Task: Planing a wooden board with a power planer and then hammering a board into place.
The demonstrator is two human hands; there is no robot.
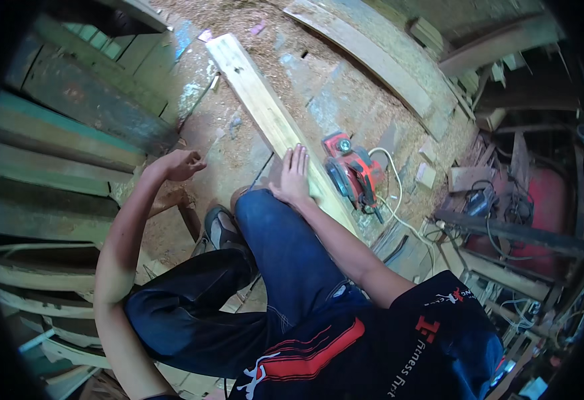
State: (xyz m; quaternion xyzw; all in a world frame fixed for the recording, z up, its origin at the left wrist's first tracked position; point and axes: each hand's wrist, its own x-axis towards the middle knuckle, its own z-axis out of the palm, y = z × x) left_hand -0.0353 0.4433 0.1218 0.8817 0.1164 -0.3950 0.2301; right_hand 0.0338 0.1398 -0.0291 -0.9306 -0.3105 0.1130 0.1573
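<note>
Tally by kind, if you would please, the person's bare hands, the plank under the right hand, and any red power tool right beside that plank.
Bare hands: 2, the left hand and the right hand
Plank: 1, the pale plank
Power tool: 1, the red power tool
Total: 4

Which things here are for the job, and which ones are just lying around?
Seem to belong to the job:
- pale wooden beam, with the right hand flat on it
- red power tool, right beside the beam

Probably just lying about:
- long board, farther off
- small wood block, right of the tool
- scattered wood shavings
</note>
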